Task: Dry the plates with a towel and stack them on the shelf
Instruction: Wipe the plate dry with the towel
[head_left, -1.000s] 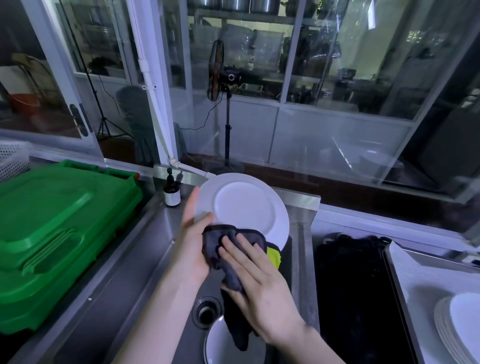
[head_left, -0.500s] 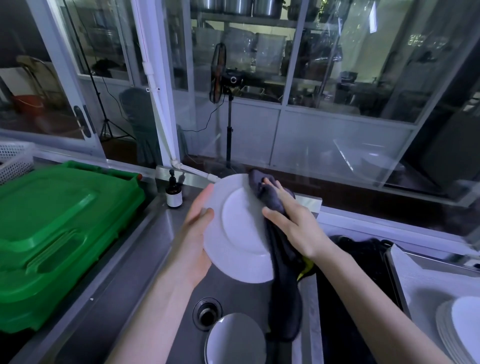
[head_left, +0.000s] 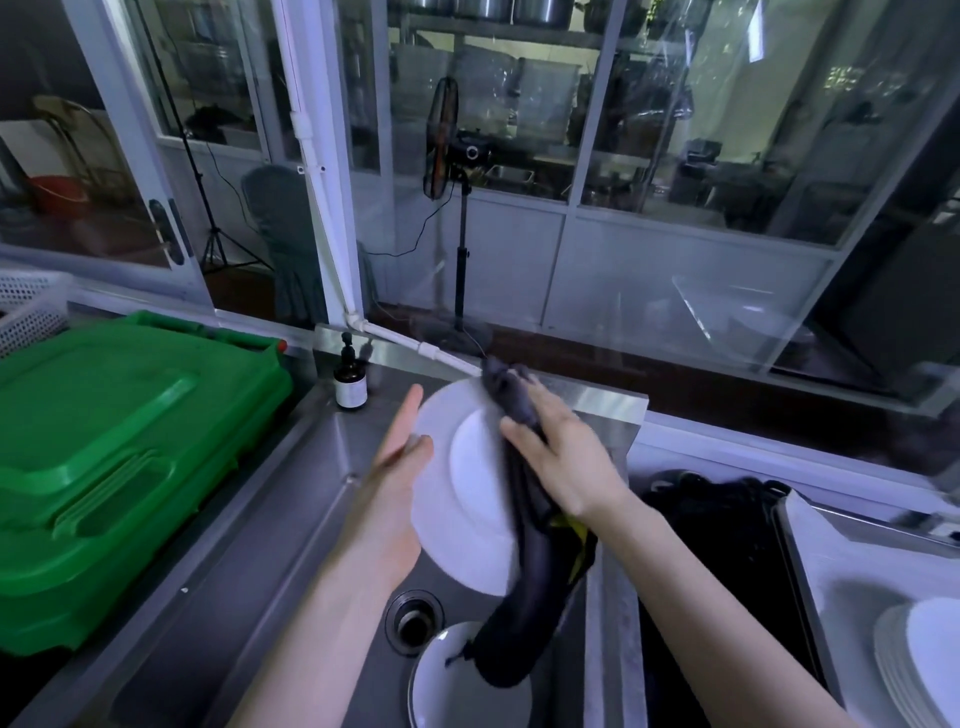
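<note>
Towel (head_left: 535, 561) moved up the tilted white plate (head_left: 470, 499).

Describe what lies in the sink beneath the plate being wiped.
A drain and another white plate lie in the sink. The hanging end of the dark towel covers part of that plate, so anything beneath it is hidden.

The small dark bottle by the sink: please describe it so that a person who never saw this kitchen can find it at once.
Start at the big green bin on the left. Just past its far right corner, at the back left corner of the steel sink, stands the bottle. Among its neighbours it alone is small, upright and dark, with a white label and a pump top.
</note>
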